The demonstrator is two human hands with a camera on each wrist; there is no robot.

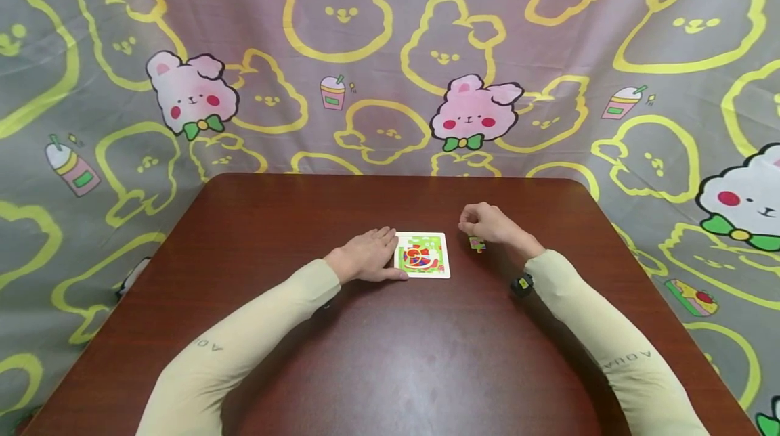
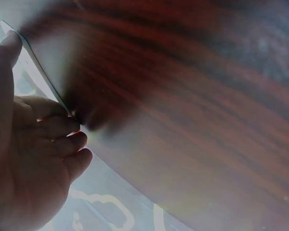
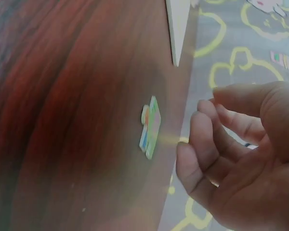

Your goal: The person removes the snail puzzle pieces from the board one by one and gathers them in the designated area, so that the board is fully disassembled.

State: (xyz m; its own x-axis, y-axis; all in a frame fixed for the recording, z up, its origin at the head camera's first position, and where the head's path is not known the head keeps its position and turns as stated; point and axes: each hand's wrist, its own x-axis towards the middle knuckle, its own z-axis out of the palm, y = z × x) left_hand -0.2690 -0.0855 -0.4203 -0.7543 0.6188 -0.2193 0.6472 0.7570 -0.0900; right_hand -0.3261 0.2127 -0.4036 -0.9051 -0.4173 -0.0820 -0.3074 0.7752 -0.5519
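A square jigsaw board with a white border and a snail picture lies flat on the table. My left hand rests along its left side, fingers extended and thumb by the near corner. In the left wrist view the thumb and fingertips of that hand touch the board's edge. Small green jigsaw pieces lie to the right of the board. Above them hovers my right hand, its fingers loosely bent. The right wrist view shows the pieces on the wood, apart from the fingers, and nothing in the grasp.
The dark reddish-brown table has rounded far corners. Behind it and at both sides hangs a grey curtain with yellow rabbit outlines and pink rabbit faces. A black wrist device sits at the right cuff.
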